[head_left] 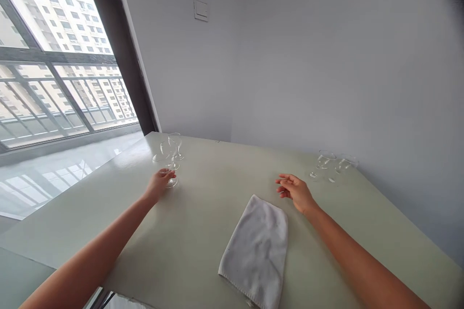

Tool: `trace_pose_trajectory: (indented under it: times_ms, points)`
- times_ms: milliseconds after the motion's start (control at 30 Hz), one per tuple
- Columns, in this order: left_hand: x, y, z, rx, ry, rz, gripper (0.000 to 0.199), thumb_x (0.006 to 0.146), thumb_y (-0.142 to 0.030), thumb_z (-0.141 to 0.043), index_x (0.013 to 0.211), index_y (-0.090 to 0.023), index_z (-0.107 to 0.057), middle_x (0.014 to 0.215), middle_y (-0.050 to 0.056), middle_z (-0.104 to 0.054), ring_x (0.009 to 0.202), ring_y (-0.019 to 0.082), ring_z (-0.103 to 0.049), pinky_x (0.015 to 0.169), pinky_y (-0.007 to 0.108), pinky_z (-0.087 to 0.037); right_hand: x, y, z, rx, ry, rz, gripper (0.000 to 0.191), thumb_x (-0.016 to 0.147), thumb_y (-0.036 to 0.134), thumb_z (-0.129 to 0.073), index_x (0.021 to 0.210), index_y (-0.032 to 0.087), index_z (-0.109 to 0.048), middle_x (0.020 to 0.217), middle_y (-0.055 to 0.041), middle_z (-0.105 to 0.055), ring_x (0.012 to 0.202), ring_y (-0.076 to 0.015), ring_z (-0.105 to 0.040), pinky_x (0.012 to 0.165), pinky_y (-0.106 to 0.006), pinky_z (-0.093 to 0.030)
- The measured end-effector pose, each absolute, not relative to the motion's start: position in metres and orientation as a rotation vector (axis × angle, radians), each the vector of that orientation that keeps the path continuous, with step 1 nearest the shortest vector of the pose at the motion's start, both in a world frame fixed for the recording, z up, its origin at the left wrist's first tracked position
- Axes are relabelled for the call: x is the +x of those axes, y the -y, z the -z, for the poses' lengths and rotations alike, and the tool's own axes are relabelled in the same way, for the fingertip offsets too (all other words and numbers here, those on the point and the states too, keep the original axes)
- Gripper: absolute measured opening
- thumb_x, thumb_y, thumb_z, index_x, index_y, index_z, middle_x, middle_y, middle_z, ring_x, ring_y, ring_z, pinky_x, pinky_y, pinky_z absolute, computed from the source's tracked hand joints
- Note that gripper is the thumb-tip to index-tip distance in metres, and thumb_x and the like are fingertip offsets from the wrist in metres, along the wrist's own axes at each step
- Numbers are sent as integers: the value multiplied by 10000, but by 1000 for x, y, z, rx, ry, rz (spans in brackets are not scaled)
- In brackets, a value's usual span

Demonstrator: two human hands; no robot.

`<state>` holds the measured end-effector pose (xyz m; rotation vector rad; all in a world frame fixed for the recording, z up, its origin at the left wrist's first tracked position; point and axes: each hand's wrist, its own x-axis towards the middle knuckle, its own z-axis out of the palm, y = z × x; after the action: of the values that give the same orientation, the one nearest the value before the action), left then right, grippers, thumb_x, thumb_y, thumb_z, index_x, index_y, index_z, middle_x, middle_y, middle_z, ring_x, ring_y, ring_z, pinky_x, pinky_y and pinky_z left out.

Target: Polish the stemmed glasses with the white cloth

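Note:
My left hand (158, 186) is closed around a clear stemmed glass (172, 183), whose round foot rests on the table at the left. Just behind it stand two more stemmed glasses, a nearer glass (168, 150) and a farther glass (176, 139). Over the table to the right, my right hand (295, 192) is empty, its fingers apart and slightly curled. A folded light grey cloth (257, 251) lies flat between my arms, close to the right hand but apart from it.
Toward the back right of the table (210, 222) are further clear glasses, among them a left one (326, 157) and a right one (347, 160). Grey walls (308, 58) rise behind the table. A window (65, 82) is on the left.

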<state>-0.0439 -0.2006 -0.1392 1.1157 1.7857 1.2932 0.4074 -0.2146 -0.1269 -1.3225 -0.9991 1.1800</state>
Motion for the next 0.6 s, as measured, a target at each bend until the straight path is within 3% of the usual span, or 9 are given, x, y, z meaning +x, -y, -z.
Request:
trace_pose_trajectory:
  times_ms: [200,367,500,600]
  points:
    - [-60,194,151,1063,-1872,-1246,407,501,-461,-722,786,-179,-655,805,56,-656,564,136,-494,499,249,-340,474,195,158,-1406,658,-917,231,565,180,-651,777,149,-565,738,-38,-611,486,-98,-553,406,-219,-474]
    - [-67,186,148,1054,-1891,-1213,406,479,-430,-732,804,-197,-662,832,58,-660,613,159,-524,479,237,-336,501,172,168,-1440,497,-741,280,588,205,-636,830,194,-495,681,25,-519,496,-93,-555,451,-225,-502]
    - [-67,184,145,1036,-1860,-1251,367,442,-372,-743,742,-181,-652,764,62,-651,639,178,-539,495,242,-359,510,151,168,-1437,493,-689,347,588,184,-635,896,220,-477,798,10,-524,534,-96,-576,473,-240,-517]
    - [-65,189,142,1018,-1844,-1362,310,437,-275,-737,709,-174,-630,724,50,-622,617,177,-532,534,268,-387,510,140,164,-1444,519,-710,312,578,154,-635,843,213,-482,783,13,-530,529,-94,-577,455,-229,-508]
